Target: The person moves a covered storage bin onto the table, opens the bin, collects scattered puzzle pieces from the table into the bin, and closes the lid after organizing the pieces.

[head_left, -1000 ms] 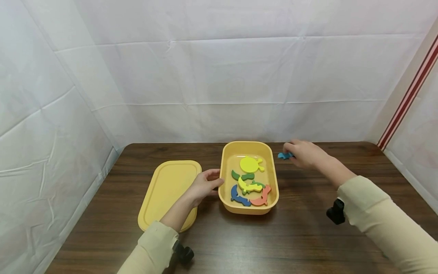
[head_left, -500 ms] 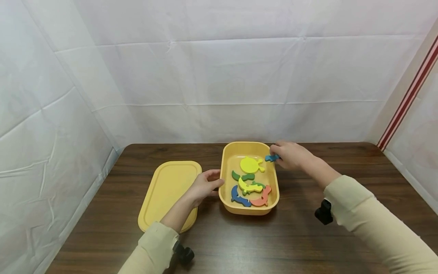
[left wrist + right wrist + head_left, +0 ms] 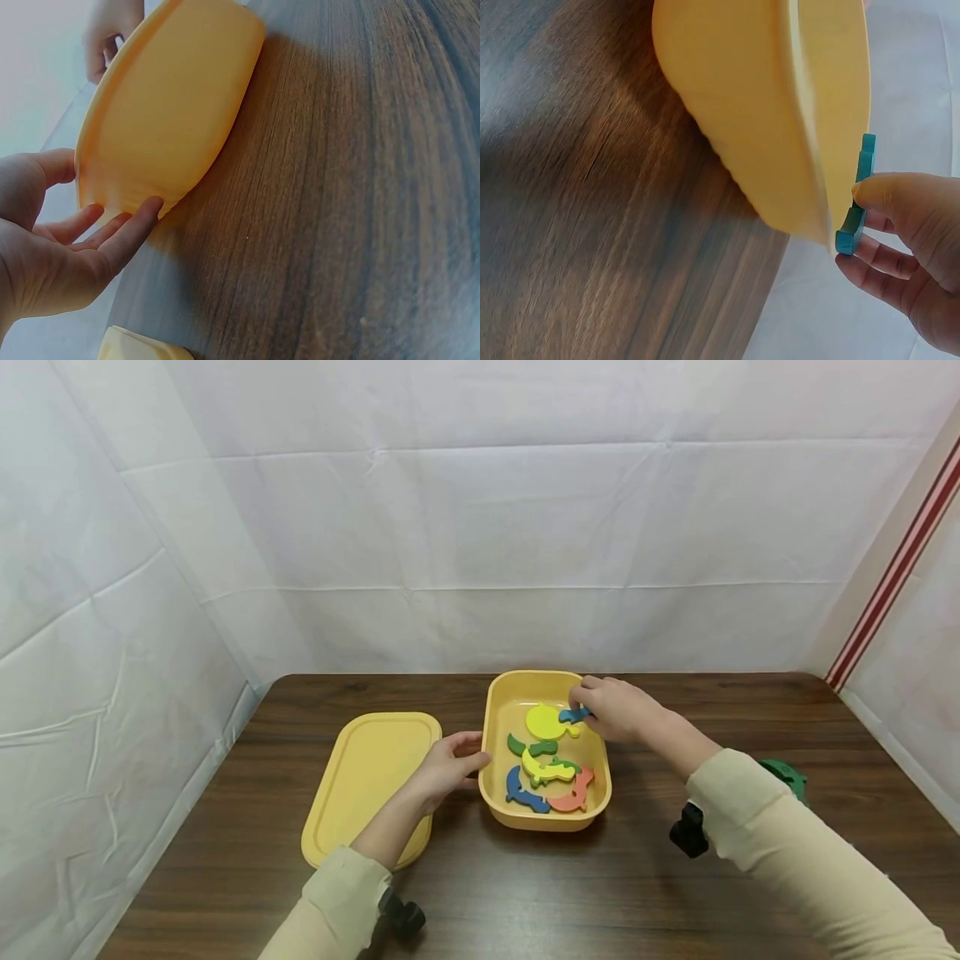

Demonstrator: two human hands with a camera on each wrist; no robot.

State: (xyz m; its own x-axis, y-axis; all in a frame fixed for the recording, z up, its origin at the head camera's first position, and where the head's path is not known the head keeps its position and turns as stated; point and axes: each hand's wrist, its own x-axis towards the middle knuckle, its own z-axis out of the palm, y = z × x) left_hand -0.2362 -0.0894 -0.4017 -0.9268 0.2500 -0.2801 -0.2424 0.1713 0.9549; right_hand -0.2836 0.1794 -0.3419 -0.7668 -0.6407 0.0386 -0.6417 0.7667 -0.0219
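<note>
A yellow plastic box (image 3: 545, 827) holds several flat animal-shaped toy pieces. My left hand (image 3: 447, 768) holds its left side, thumb over the rim and fingers along the outer wall. My right hand (image 3: 617, 708) pinches a blue toy piece (image 3: 574, 716) between thumb and fingertips, over the box's far right part. In the right wrist view this blue piece (image 3: 861, 176) is seen edge-on beside the rim. Inside the box lie a round yellow turtle-like piece (image 3: 543, 722), a green piece (image 3: 521, 745), a yellow piece (image 3: 551, 772), a dark blue piece (image 3: 527, 793) and a coral piece (image 3: 572, 799).
A flat yellow lid (image 3: 375, 760) lies left of the box, partly under my left forearm. A dark green piece (image 3: 786, 773) on the brown wooden table (image 3: 510, 902) is partly hidden by my right sleeve (image 3: 757, 810). White cloth (image 3: 480, 527) hangs behind.
My right hand has moved left with the blue toy piece, from beside the box to over it. The green piece on the right has come out from behind the sleeve. My left hand stays put.
</note>
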